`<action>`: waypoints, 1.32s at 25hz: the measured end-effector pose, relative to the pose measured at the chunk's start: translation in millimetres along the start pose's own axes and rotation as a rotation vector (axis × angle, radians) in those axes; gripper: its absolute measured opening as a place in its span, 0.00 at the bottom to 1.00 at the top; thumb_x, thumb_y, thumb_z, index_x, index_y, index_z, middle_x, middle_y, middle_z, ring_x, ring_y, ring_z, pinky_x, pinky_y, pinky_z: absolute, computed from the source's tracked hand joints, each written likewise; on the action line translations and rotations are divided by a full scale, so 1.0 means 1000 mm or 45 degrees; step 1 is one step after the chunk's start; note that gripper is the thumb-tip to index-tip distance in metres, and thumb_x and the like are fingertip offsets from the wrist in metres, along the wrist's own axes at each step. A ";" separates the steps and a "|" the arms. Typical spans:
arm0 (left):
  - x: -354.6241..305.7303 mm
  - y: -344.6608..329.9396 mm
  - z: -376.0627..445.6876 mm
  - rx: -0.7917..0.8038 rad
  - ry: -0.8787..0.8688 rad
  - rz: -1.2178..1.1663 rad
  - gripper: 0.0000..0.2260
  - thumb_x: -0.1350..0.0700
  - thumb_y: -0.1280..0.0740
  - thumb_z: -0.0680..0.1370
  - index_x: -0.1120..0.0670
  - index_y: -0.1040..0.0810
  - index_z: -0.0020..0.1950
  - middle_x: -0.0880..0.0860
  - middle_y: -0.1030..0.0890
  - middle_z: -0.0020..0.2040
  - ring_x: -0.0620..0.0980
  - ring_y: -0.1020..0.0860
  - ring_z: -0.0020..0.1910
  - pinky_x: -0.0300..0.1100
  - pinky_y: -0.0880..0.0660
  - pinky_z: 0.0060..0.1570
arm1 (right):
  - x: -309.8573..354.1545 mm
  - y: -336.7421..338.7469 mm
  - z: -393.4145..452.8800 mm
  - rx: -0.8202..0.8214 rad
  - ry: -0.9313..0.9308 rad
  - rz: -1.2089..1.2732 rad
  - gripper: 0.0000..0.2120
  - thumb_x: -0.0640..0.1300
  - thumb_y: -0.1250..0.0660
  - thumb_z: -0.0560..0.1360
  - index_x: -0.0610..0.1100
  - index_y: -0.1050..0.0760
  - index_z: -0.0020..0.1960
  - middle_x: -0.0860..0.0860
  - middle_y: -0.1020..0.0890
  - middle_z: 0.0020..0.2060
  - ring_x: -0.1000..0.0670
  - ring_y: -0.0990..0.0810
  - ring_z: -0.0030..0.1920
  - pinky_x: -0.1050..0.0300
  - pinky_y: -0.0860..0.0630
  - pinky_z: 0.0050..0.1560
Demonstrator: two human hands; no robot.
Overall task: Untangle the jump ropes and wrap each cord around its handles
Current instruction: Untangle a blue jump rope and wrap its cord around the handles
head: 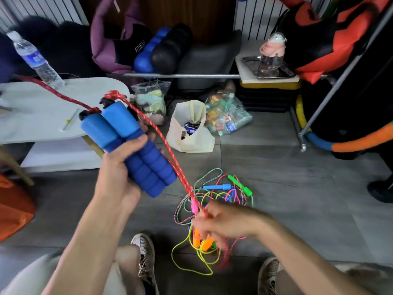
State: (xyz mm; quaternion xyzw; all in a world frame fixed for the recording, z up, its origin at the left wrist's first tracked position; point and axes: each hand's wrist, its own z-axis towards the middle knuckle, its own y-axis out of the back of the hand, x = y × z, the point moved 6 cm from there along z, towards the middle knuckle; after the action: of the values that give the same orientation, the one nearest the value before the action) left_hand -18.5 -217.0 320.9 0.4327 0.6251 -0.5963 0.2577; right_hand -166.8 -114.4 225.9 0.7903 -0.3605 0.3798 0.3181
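- Two blue foam handles [129,145] are lying side by side, raised above the floor and tilting up to the left
- A red cord [170,154] flecked with white is knotted at their tops, with two strands running taut down to the right
- A tangle of coloured ropes [212,211] is lying on the grey floor tiles [297,199], with blue, green, pink and orange handles showing among them

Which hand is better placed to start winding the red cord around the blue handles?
Right. The right hand already pinches the red cord running down taut from the blue handles, while the left hand has its grip occupied holding both handles together.
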 end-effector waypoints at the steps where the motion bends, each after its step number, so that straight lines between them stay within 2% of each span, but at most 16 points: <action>1: -0.001 0.004 0.003 0.004 0.041 -0.021 0.10 0.61 0.32 0.70 0.56 0.22 0.51 0.52 0.17 0.50 0.52 0.17 0.51 0.47 0.19 0.49 | 0.011 0.014 -0.008 -0.098 0.061 0.322 0.12 0.48 0.33 0.78 0.46 0.26 0.37 0.52 0.27 0.23 0.56 0.35 0.21 0.64 0.35 0.23; 3: 0.013 -0.006 -0.004 0.095 0.155 0.097 0.17 0.64 0.30 0.64 0.56 0.19 0.52 0.54 0.17 0.54 0.52 0.17 0.53 0.47 0.19 0.51 | 0.040 0.045 -0.025 -0.189 0.349 1.140 0.15 0.47 0.30 0.72 0.47 0.32 0.31 0.55 0.41 0.20 0.56 0.46 0.19 0.67 0.48 0.20; 5: 0.043 -0.025 -0.027 0.301 0.288 0.288 0.17 0.66 0.31 0.58 0.54 0.14 0.43 0.52 0.15 0.41 0.47 0.16 0.39 0.39 0.19 0.39 | 0.063 0.074 -0.040 -0.168 0.643 1.588 0.14 0.48 0.38 0.72 0.48 0.35 0.30 0.55 0.47 0.22 0.55 0.50 0.21 0.67 0.53 0.22; 7: 0.074 -0.045 -0.055 0.605 0.499 0.298 0.16 0.65 0.30 0.55 0.53 0.14 0.38 0.51 0.17 0.35 0.47 0.18 0.34 0.37 0.22 0.36 | 0.073 0.094 -0.047 -0.170 0.786 1.654 0.13 0.47 0.44 0.73 0.47 0.36 0.30 0.55 0.48 0.22 0.55 0.52 0.21 0.63 0.55 0.22; 9: 0.093 -0.060 -0.082 0.998 0.762 0.195 0.17 0.63 0.29 0.58 0.55 0.16 0.45 0.55 0.17 0.41 0.52 0.18 0.40 0.42 0.23 0.44 | 0.067 0.116 -0.052 -0.244 0.783 1.617 0.14 0.47 0.46 0.74 0.48 0.37 0.30 0.55 0.48 0.22 0.55 0.52 0.21 0.62 0.56 0.21; 11: 0.098 -0.060 -0.087 1.167 0.843 0.234 0.17 0.63 0.27 0.62 0.59 0.20 0.50 0.61 0.19 0.45 0.58 0.22 0.43 0.47 0.25 0.48 | 0.049 0.144 -0.061 -0.405 0.645 1.511 0.13 0.47 0.45 0.73 0.48 0.38 0.30 0.55 0.47 0.20 0.55 0.53 0.21 0.63 0.55 0.21; 12: 0.097 -0.057 -0.079 1.076 0.819 0.332 0.16 0.64 0.27 0.62 0.60 0.19 0.49 0.62 0.20 0.44 0.58 0.22 0.42 0.46 0.25 0.47 | 0.038 0.159 -0.069 -0.514 0.548 1.430 0.13 0.47 0.43 0.72 0.49 0.39 0.29 0.55 0.46 0.19 0.54 0.53 0.20 0.63 0.55 0.20; 14: 0.088 -0.043 -0.051 0.678 0.656 0.491 0.11 0.66 0.28 0.60 0.57 0.16 0.40 0.60 0.18 0.39 0.55 0.20 0.36 0.42 0.22 0.39 | 0.017 0.183 -0.088 -0.754 0.392 1.287 0.12 0.48 0.40 0.68 0.49 0.39 0.29 0.55 0.45 0.18 0.55 0.51 0.18 0.64 0.52 0.21; 16: 0.069 -0.030 -0.028 0.354 0.405 0.496 0.08 0.66 0.29 0.60 0.56 0.16 0.36 0.56 0.17 0.35 0.50 0.20 0.33 0.40 0.22 0.36 | 0.002 0.188 -0.095 -0.968 0.302 1.240 0.11 0.46 0.39 0.69 0.48 0.38 0.29 0.54 0.44 0.17 0.54 0.47 0.18 0.65 0.43 0.21; 19: 0.046 -0.019 -0.013 0.086 0.149 0.311 0.10 0.63 0.30 0.62 0.58 0.21 0.43 0.53 0.18 0.36 0.49 0.20 0.34 0.40 0.22 0.38 | -0.004 0.155 -0.067 -1.089 0.172 1.140 0.13 0.39 0.41 0.75 0.45 0.33 0.32 0.51 0.38 0.19 0.53 0.41 0.20 0.58 0.25 0.26; 21: 0.030 -0.019 -0.013 0.031 0.006 0.177 0.10 0.62 0.32 0.64 0.59 0.24 0.45 0.52 0.19 0.36 0.49 0.20 0.34 0.41 0.22 0.37 | -0.005 0.108 -0.035 -0.992 -0.022 1.013 0.13 0.38 0.38 0.76 0.42 0.29 0.33 0.51 0.32 0.20 0.53 0.36 0.19 0.49 0.19 0.33; 23: 0.021 -0.023 -0.017 0.055 -0.055 -0.042 0.08 0.63 0.33 0.64 0.58 0.24 0.42 0.51 0.20 0.36 0.48 0.21 0.34 0.40 0.22 0.37 | -0.004 0.059 -0.012 -0.822 -0.126 0.886 0.13 0.40 0.38 0.79 0.43 0.24 0.36 0.54 0.27 0.20 0.53 0.30 0.20 0.41 0.18 0.47; 26: 0.027 -0.031 -0.021 0.139 -0.011 -0.288 0.07 0.63 0.27 0.62 0.53 0.20 0.38 0.52 0.20 0.36 0.50 0.20 0.36 0.46 0.21 0.44 | 0.001 0.003 0.013 -0.555 -0.090 0.844 0.09 0.39 0.41 0.81 0.45 0.25 0.44 0.52 0.23 0.29 0.49 0.21 0.30 0.52 0.20 0.43; 28: 0.030 -0.033 -0.020 0.184 0.018 -0.372 0.13 0.57 0.22 0.58 0.53 0.19 0.40 0.52 0.20 0.38 0.51 0.20 0.37 0.54 0.22 0.52 | 0.005 -0.015 0.021 -0.437 -0.014 0.790 0.11 0.36 0.39 0.78 0.49 0.26 0.42 0.50 0.23 0.35 0.54 0.22 0.33 0.63 0.23 0.37; 30: 0.029 -0.034 -0.019 0.235 0.047 -0.466 0.15 0.55 0.22 0.59 0.54 0.21 0.42 0.52 0.20 0.39 0.52 0.21 0.38 0.62 0.25 0.58 | 0.009 -0.023 0.024 -0.330 0.091 0.560 0.13 0.38 0.36 0.71 0.56 0.22 0.36 0.58 0.20 0.33 0.57 0.24 0.38 0.67 0.29 0.38; 33: 0.026 -0.035 -0.023 0.188 0.135 -0.463 0.14 0.55 0.25 0.60 0.56 0.22 0.42 0.53 0.20 0.37 0.53 0.20 0.34 0.53 0.20 0.44 | 0.010 -0.033 0.025 -0.131 0.158 0.282 0.15 0.39 0.36 0.73 0.55 0.22 0.33 0.62 0.20 0.35 0.63 0.24 0.40 0.64 0.30 0.47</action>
State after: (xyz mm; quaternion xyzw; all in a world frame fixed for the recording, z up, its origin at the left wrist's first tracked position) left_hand -56.4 -185.9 321.1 0.3612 0.6601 -0.6537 0.0802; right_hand -126.4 -119.7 214.4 0.7032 -0.4442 0.4418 0.3362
